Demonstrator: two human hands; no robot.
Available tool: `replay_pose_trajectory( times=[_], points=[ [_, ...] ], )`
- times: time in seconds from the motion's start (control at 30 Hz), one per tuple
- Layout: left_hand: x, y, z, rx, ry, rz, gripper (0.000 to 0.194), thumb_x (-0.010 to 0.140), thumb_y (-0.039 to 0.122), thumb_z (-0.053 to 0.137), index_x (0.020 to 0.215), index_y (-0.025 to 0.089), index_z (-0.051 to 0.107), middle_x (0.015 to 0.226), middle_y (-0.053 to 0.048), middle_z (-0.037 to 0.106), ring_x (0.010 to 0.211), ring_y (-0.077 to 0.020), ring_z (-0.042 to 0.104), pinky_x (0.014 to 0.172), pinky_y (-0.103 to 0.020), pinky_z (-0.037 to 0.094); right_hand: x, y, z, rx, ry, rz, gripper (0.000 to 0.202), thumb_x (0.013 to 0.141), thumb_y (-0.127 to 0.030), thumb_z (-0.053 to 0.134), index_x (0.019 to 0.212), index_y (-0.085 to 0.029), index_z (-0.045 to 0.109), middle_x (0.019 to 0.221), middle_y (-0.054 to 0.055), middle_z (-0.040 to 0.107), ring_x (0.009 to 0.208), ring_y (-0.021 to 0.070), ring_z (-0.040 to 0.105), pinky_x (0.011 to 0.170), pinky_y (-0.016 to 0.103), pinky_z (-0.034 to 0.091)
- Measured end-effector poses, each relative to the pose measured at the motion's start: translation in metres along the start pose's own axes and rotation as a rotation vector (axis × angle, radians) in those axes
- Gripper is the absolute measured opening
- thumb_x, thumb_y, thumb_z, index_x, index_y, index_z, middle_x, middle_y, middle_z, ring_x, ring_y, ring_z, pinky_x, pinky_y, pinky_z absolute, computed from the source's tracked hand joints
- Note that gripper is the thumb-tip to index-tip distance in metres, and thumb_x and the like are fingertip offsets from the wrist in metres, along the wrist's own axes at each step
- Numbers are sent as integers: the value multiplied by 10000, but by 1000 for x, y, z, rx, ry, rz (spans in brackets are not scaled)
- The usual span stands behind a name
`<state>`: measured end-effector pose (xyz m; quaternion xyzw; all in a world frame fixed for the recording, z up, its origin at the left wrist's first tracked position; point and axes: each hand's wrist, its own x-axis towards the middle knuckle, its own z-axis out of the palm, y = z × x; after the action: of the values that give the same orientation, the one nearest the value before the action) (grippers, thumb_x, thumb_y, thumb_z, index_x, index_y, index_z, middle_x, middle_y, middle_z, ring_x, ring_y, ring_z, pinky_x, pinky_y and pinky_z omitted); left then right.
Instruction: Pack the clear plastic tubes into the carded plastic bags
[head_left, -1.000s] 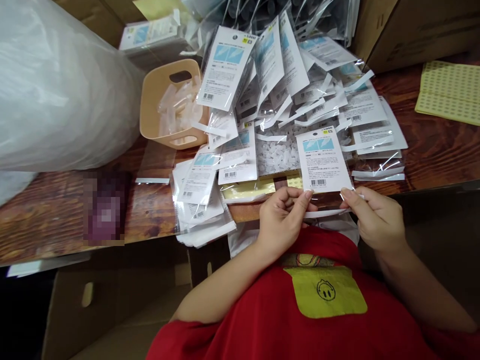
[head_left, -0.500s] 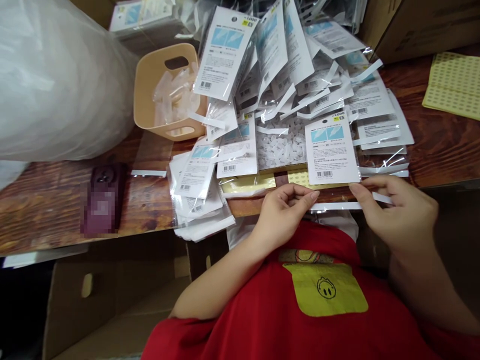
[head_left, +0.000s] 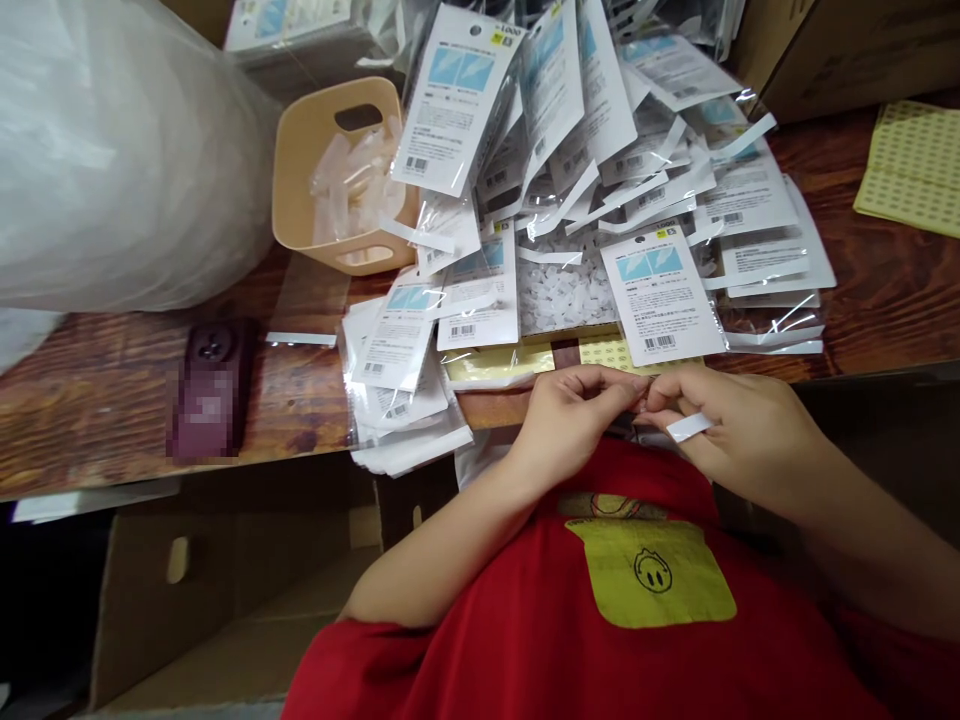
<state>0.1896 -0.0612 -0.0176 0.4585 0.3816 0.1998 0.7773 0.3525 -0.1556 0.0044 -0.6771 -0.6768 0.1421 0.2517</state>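
Observation:
My left hand [head_left: 574,415] is closed in a pinch at the near end of a clear plastic bag that holds a white printed card [head_left: 664,295]. Beside it, fingertips almost meeting, my right hand [head_left: 720,420] is also pinched. A short length of white strip [head_left: 690,427] sticks out from between the right fingers; its other end is hidden. The card lies tilted over the edge of a shallow tray of small white plastic pieces [head_left: 562,290]. What exactly the fingertips grip is hard to see.
Many bagged cards [head_left: 450,100] lie heaped behind the tray, and a stack of them [head_left: 405,420] is at its left. A beige basket [head_left: 292,200] holds translucent pieces. Further left are a phone [head_left: 214,390] and a large plastic sack [head_left: 127,150]. Yellow sticker sheets [head_left: 911,165] lie right.
My right hand has moved left to meet my left hand. The white strip, earlier stretched straight between the hands, now pokes out from the right fingers. The card has tilted slightly.

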Motion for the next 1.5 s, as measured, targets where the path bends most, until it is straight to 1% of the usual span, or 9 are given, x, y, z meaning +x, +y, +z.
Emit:
replay_pose_trajectory(
  times=[0.2, 0.47, 0.67, 0.83, 1.07, 1.13, 1.27, 1.4, 1.5],
  points=[
    [0, 1, 0, 56, -6, 11, 107, 773, 250, 761, 760, 156, 809, 766, -42, 775, 681, -111, 661, 686, -224, 528, 8, 5, -1, 133, -181, 177, 58, 800, -128, 660, 807, -185, 666, 685, -46, 654, 540, 59, 494, 544, 197, 318],
    [0, 3, 0, -35, 86, 3, 106, 749, 260, 780, 729, 156, 777, 717, -33, 759, 666, -118, 671, 712, -243, 549, 5, 16, -16, 515, -221, -26, 220, 943, -293, 669, 768, -168, 621, 702, -21, 639, 587, 52, 542, 549, 165, 390],
    [-1, 0, -5, -60, 24, -70, 155, 740, 319, 814, 728, 169, 778, 720, -39, 765, 695, -131, 675, 768, -269, 544, -17, 33, -12, 550, 136, -73, 207, 915, -203, 730, 803, -178, 557, 950, 27, 677, 890, 89, 649, 767, 180, 514],
    [-2, 0, -5, -38, 51, -51, 175, 735, 336, 835, 714, 176, 768, 723, -36, 759, 700, -129, 669, 754, -263, 529, -25, 37, 5, 1132, 183, 94, 256, 1017, -247, 635, 877, -191, 428, 899, 5, 731, 472, 28, 416, 423, 171, 294],
    [-9, 4, -15, 93, 18, 12, 240, 783, 392, 812, 751, 164, 746, 758, -54, 755, 724, -149, 679, 749, -275, 548, -38, 73, -34, 977, 834, 282, 303, 926, -335, 747, 741, -222, 535, 599, -2, 256, 477, 75, 243, 421, 250, 209],
    [-12, 2, -23, 227, -8, 99, 249, 874, 405, 734, 837, 160, 751, 829, -77, 771, 792, -175, 715, 776, -293, 572, -49, 87, -37, 572, 978, 213, 41, 956, -272, 696, 945, -311, 691, 675, 29, 370, 566, 110, 346, 487, 255, 255],
    [-11, -8, -38, 746, 138, 629, 100, 928, 210, 628, 993, 180, 699, 924, -77, 750, 841, -183, 723, 732, -289, 590, -53, 95, -17, -149, 674, -22, 597, 883, -177, 773, 1446, -302, 617, 741, 18, 581, 599, 110, 466, 569, 277, 354],
    [2, -18, -39, 1065, 294, 1247, 293, 828, 102, 761, 1082, 217, 669, 1009, -68, 769, 904, -195, 757, 779, -286, 642, -27, 82, 2, -282, 494, -312, 292, 918, -193, 753, 1205, -246, 759, 658, -11, 627, 548, 92, 482, 588, 275, 370],
    [10, -22, -36, 1006, 250, 1347, 299, 843, 100, 796, 1090, 247, 714, 1021, -45, 799, 910, -187, 789, 854, -288, 665, -9, 73, 1, -117, 390, -443, 298, 969, -142, 653, 1221, -253, 766, 631, -17, 579, 582, 91, 473, 607, 273, 333]
  ],
)
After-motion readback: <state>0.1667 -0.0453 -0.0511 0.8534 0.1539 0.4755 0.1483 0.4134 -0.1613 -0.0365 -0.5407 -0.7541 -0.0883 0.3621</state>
